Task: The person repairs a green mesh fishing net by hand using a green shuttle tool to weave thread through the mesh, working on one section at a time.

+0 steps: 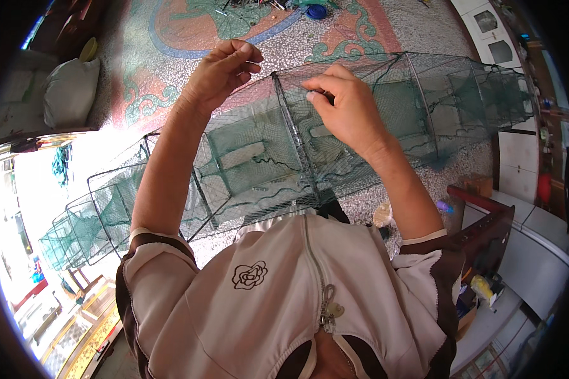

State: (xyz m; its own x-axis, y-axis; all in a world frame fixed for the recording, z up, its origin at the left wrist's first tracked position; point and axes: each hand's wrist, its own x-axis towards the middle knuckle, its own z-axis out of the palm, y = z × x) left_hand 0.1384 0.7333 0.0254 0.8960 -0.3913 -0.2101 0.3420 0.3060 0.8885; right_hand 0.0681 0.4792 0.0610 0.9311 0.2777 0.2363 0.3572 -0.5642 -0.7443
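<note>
Over patterned floor, both hands' grips pinch green net trap.

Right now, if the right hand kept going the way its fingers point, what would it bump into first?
The right hand points leftward along the top of the green net trap. It would probably meet the trap's dark frame rod first, just beyond its fingertips. Depth is hard to judge here.
</note>
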